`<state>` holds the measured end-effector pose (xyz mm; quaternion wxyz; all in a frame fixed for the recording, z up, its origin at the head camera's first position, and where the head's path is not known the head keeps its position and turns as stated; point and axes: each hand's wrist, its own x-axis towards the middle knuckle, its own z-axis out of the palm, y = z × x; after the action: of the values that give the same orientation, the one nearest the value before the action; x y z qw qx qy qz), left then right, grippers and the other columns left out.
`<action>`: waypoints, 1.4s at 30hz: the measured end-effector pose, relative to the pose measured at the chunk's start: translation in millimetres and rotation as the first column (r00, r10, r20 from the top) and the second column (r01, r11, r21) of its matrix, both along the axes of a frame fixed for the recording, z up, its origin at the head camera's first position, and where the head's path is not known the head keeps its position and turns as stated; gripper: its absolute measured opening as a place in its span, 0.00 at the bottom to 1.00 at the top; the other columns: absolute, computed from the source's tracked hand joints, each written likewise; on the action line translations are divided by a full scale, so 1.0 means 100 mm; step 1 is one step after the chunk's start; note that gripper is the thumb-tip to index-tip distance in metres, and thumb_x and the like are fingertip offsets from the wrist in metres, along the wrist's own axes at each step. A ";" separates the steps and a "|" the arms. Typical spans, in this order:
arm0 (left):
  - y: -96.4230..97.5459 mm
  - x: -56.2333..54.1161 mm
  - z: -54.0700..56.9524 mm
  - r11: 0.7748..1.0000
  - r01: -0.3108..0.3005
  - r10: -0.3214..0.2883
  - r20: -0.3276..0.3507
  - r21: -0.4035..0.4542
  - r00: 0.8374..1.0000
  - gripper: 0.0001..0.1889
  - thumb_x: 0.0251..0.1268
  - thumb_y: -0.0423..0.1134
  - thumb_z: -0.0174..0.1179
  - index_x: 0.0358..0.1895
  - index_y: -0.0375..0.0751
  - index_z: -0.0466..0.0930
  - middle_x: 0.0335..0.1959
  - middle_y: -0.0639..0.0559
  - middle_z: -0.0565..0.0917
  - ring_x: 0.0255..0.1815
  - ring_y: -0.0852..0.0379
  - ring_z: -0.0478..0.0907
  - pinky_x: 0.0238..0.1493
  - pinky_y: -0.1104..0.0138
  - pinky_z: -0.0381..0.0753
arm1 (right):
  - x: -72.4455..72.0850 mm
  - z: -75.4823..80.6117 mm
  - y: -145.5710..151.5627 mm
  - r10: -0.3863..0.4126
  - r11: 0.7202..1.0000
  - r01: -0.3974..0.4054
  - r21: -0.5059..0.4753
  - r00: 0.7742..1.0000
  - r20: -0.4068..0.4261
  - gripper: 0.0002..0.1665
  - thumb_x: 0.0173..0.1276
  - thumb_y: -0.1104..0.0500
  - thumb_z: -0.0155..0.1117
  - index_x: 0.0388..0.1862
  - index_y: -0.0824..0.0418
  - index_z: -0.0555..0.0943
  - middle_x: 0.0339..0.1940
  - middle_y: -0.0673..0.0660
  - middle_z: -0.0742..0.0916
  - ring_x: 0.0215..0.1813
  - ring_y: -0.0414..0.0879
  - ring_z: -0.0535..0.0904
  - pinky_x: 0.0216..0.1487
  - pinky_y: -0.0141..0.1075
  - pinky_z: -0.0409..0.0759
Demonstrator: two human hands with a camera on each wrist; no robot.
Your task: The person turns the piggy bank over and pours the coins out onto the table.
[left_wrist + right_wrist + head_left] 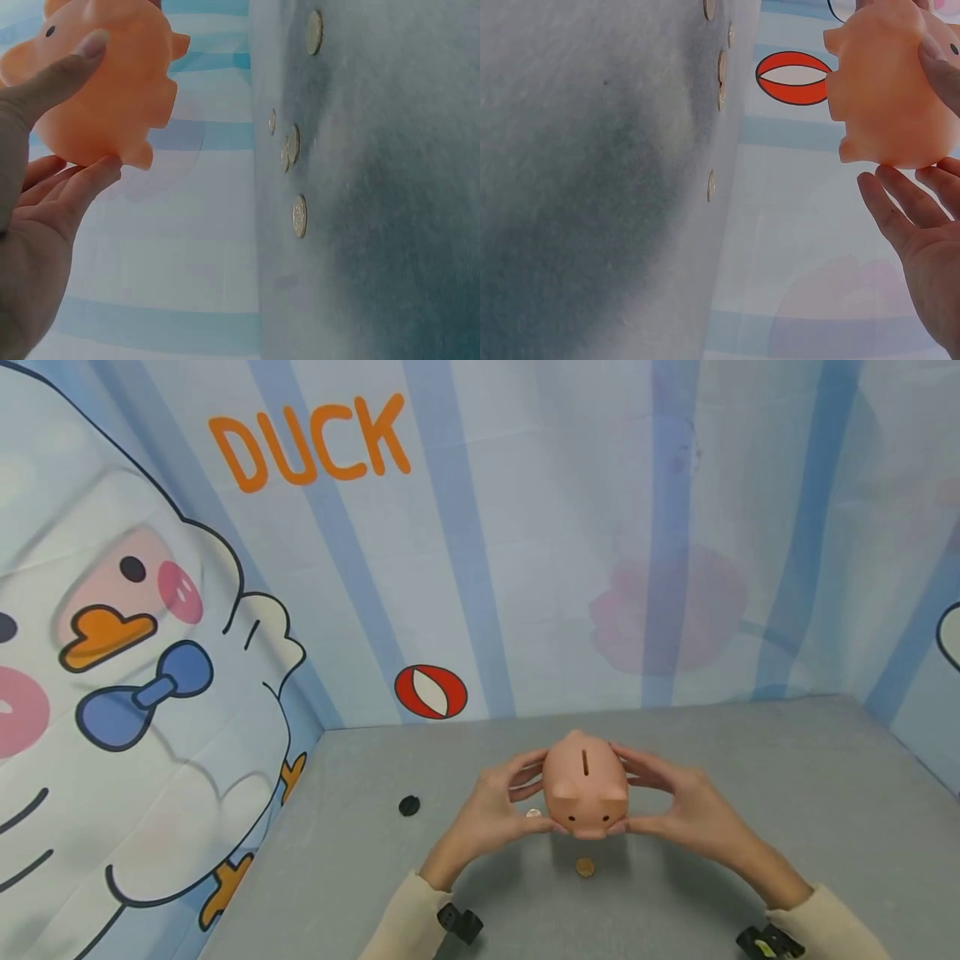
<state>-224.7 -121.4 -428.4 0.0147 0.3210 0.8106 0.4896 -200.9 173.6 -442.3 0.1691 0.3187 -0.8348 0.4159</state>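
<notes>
the left hand (491, 802) and the right hand (693, 810) hold a pink piggy bank (564, 777) between them, one on each side, thumbs by its face. i think it takes two because the pig is round and looks smooth. its feet hang in the air above the gray surface (337, 860), with its slot (585, 763) on top. one coin (585, 867) lies in front, and another coin (533, 812) peeks out between the left hand and the pig. the pig hides the rest from above, but the left wrist view shows five coins (299, 216). a black round thing (408, 806) lies off to the left; i can't tell what it is. the right wrist view cuts off part of the pig's face.
</notes>
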 end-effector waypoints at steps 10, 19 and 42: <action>-0.02 0.04 -0.04 0.998 0.027 -0.039 -0.266 -0.049 0.963 0.49 0.57 0.29 0.78 0.81 0.41 0.61 0.80 0.43 0.70 0.80 0.46 0.71 0.71 0.70 0.80 | -0.01 -0.02 -0.02 -0.034 0.998 0.044 0.037 0.971 -0.236 0.61 0.47 0.59 0.91 0.81 0.57 0.70 0.75 0.56 0.81 0.60 0.47 0.88 0.57 0.37 0.89; -0.07 -0.05 -0.11 0.992 0.016 -0.100 -0.682 -0.128 0.725 0.53 0.54 0.26 0.79 0.81 0.29 0.56 0.79 0.31 0.67 0.78 0.41 0.73 0.72 0.65 0.81 | -0.05 -0.08 -0.04 0.024 0.999 -0.009 0.033 0.874 -0.486 0.47 0.76 0.34 0.56 0.78 0.69 0.70 0.84 0.49 0.71 0.80 0.24 0.63 0.75 0.17 0.68; -0.10 -0.08 -0.11 0.988 -0.029 -0.095 -0.754 -0.150 0.650 0.53 0.51 0.27 0.81 0.80 0.28 0.58 0.77 0.33 0.70 0.74 0.42 0.77 0.72 0.66 0.81 | -0.10 -0.14 -0.10 0.052 0.996 -0.085 -0.026 0.797 -0.602 0.42 0.78 0.41 0.61 0.71 0.75 0.74 0.78 0.63 0.78 0.81 0.37 0.70 0.78 0.22 0.70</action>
<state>-232.6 -131.2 -439.8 -0.2925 0.5089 0.7704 0.2488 -211.4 164.0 -456.4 0.4179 0.4597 -0.7150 0.3206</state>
